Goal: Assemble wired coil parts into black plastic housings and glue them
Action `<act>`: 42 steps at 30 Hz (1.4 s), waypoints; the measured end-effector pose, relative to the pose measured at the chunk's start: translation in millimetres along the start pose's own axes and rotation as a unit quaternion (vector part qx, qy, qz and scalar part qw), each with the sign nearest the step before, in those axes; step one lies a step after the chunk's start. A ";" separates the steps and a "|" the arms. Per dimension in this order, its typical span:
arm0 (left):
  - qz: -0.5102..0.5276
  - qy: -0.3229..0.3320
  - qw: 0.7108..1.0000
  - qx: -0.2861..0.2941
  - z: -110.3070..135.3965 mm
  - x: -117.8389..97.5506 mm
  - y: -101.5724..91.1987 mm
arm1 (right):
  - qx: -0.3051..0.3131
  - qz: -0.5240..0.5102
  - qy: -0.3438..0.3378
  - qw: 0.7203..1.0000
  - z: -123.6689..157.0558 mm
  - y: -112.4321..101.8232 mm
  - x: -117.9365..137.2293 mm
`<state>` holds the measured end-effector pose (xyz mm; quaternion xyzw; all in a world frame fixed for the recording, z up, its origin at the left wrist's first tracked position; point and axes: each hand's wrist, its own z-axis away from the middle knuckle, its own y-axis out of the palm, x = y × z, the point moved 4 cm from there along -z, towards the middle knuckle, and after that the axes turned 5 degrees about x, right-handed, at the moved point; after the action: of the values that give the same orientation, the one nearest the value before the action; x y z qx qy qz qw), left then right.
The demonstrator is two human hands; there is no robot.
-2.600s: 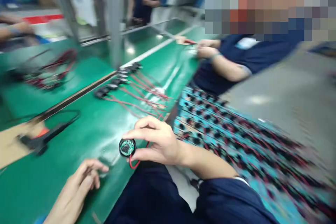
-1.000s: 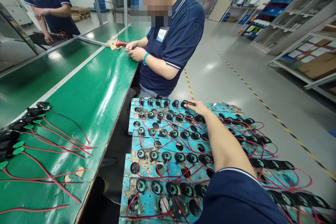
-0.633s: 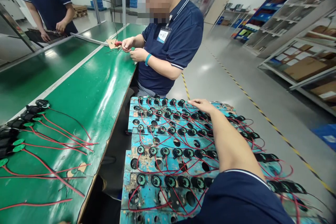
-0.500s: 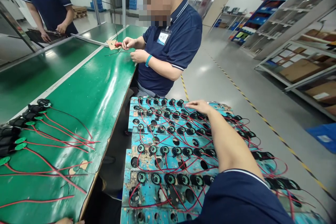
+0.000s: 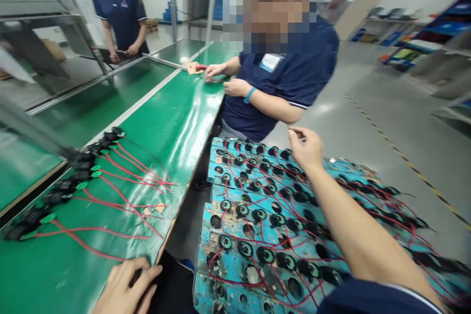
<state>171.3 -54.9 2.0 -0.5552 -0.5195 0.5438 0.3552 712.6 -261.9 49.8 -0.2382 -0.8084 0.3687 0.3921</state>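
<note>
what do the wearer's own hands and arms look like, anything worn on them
Both the right hand and the left hand are bare, with no gloves. The right arm has a short navy sleeve with a thin white stripe near its hem, and no band shows on that wrist. The left sleeve is out of view.

A worker's short navy sleeve [image 5: 368,299], edged at the hem with a narrow white stripe [image 5: 408,295], covers the right upper arm in a head-camera view. The dark cloth is plain and softly creased, and slightly blurred near the frame's edge. Below it, the right forearm [image 5: 360,225] is bare down to the wrist, and both the right hand [image 5: 305,152] and left hand [image 5: 127,284] are ungloved. Dark fabric [image 5: 172,289] at bottom center, apparently the worker's clothing, is too shadowed to show its cut.
</note>
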 end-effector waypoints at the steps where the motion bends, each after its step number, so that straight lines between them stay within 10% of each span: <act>1: 0.008 -0.020 1.000 0.008 -2.3 -5.9 -2.5 | -0.014 -0.025 -0.046 0.999 9.0 0.0 31.9; 5: 0.057 -0.047 0.996 0.041 -9.1 -26.2 -2.0 | 0.036 -0.167 -0.290 0.942 71.5 10.0 181.5; 9: 0.077 -0.039 0.996 -0.007 5.0 -24.5 -9.4 | 0.121 -0.291 -0.613 0.725 163.6 19.6 322.1; 14: 0.056 -0.148 0.979 -0.132 74.2 -17.9 -51.8 | 0.216 -0.336 -0.659 0.638 245.7 64.5 440.5; 20: -0.043 -0.421 0.875 -0.237 210.9 13.2 -96.7 | 0.248 -0.244 -0.651 0.675 290.4 144.5 563.3; 25: -0.153 -0.634 0.707 -0.272 344.8 54.1 -133.3 | 0.253 -0.231 -0.587 0.734 304.5 199.9 661.5; 30: -0.181 -0.764 0.558 -0.270 454.3 98.0 -161.1 | 0.263 -0.204 -0.548 0.768 320.1 230.1 707.2; 35: -0.121 -0.759 0.599 -0.223 490.3 121.9 -153.4 | 0.267 -0.172 -0.537 0.781 325.8 242.7 716.6; 42: -0.050 -0.620 0.767 -0.156 446.6 50.6 -108.0 | 0.285 -0.164 -0.568 0.755 322.3 244.8 714.7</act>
<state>-290.4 -59.8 24.0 -0.1184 -0.7314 0.6626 -0.1093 61.4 238.6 50.0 0.2740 -0.7668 0.5794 -0.0351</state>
